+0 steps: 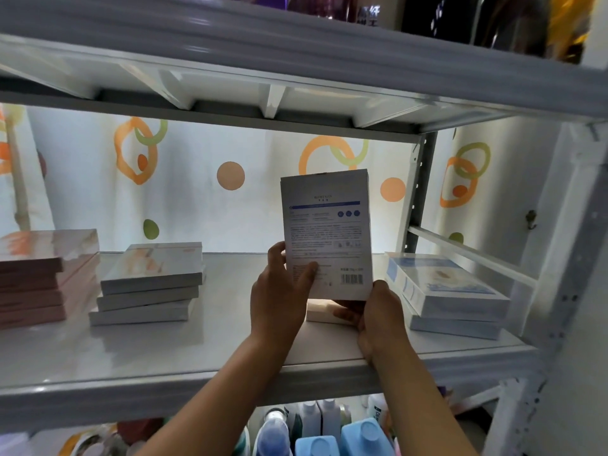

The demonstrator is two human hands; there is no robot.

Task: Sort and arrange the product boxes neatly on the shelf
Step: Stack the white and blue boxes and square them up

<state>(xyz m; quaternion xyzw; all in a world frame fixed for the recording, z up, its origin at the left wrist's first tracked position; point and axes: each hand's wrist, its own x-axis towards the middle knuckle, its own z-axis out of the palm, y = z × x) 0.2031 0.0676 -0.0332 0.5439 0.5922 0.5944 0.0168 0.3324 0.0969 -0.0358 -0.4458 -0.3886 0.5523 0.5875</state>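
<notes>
White box (325,235) held upright, long axis vertical, by left hand (279,291) and right hand (378,311); blue-white stack (450,291) just right, nearer right hand.

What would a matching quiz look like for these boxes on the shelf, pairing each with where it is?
Things:
1. White upright box with blue stripe and barcode
2. Stack of pink flat boxes
3. Stack of white boxes with orange-marbled tops
4. Stack of white and blue boxes

Places:
A. Far left of the shelf
B. Right end of the shelf
C. Held in both hands
D. Left of centre

Pairs: 1-C, 2-A, 3-D, 4-B
</notes>
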